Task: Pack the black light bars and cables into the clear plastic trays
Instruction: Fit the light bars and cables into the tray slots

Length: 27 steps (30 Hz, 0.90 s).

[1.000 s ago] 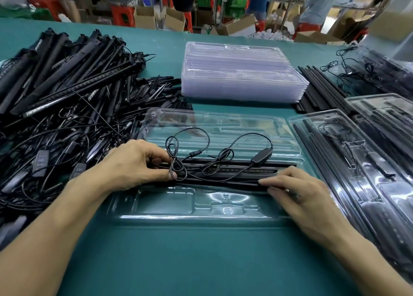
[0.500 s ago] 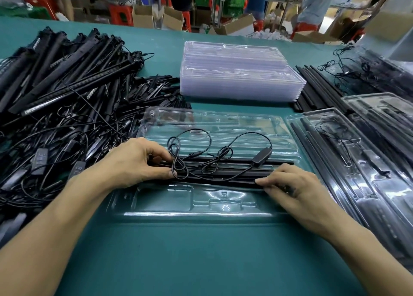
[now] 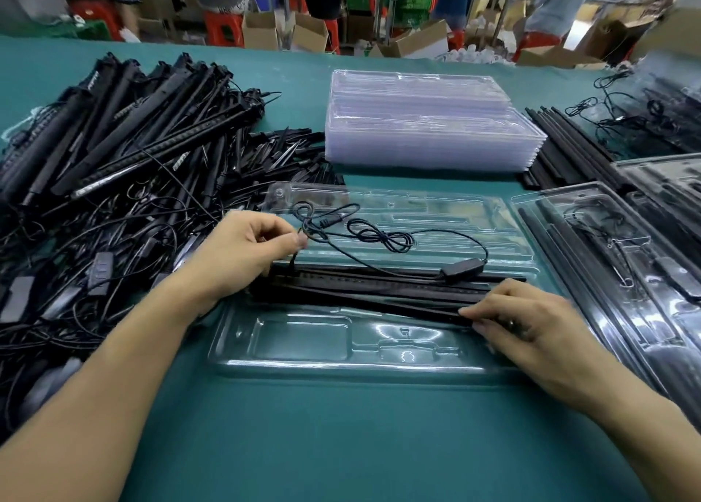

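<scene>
Black light bars (image 3: 379, 287) lie in the open clear plastic tray (image 3: 303, 340). Their long axis runs left-right, spanning from one hand to the other. Left hand (image 3: 239, 255): fingers (image 3: 301, 240) pinch the cable (image 3: 379, 236) at its left loop, just past the bars' left end. The cable trails rightward from them to the inline switch (image 3: 461, 270), which rests on the bars. Right hand (image 3: 531, 323): fingers (image 3: 493, 306) curl on the near bar's right end, and that bar sits skewed. The left hand is nearer the cable. Versus a second ago, the left hand has come off the bars and picked up the cable loop. The right hand has barely shifted.

Bare table (image 3: 341, 444) before the open tray (image 3: 341, 367) is free; bar pile (image 3: 113, 152) crowds left, packed trays (image 3: 626, 274) right.
</scene>
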Tool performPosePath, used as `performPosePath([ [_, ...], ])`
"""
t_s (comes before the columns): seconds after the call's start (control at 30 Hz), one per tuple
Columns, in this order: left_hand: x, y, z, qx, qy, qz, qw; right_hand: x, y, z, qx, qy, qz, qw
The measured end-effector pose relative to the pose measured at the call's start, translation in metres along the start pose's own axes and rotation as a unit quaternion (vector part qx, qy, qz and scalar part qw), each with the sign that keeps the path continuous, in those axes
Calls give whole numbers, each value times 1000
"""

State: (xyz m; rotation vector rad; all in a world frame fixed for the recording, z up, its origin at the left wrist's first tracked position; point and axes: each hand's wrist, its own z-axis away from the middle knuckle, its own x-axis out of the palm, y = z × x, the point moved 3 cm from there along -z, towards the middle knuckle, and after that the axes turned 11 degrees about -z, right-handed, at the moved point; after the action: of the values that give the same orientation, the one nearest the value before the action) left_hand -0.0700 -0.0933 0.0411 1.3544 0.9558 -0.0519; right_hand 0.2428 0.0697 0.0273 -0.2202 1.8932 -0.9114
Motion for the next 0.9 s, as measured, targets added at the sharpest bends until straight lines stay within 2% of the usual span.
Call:
performPosePath([
  [0.1, -11, 0, -1, -20, 61, 41, 997, -2, -2, 0, -3, -24, 9, 1000],
  [0.2, -19, 1, -2, -19, 123, 68, 990, -1, -4, 1, -4, -12, 5, 1000],
  [0.37, -19, 3, -1, -19, 144, 102, 984, 1, -9, 1, -14, 7, 7, 1000],
  [0.47, -20, 11, -1, 18, 147, 78, 986, 1, -9, -2, -15, -1, 21, 1000],
  [0.57, -16, 22, 0, 84, 118, 2, 989, 0, -7, -5, -5, -20, 48, 999],
  [0.67, -12, 26, 3, 119, 42, -98, 987, 0, -9, -5, 7, -32, 63, 997],
  [0.8, -14, 18, 6, 90, -79, -238, 964, 1, -10, -5, 5, 13, 43, 999],
  [0.9, -12, 14, 9, 70, -130, -205, 968, -5, 0, -7, 18, 66, 50, 996],
])
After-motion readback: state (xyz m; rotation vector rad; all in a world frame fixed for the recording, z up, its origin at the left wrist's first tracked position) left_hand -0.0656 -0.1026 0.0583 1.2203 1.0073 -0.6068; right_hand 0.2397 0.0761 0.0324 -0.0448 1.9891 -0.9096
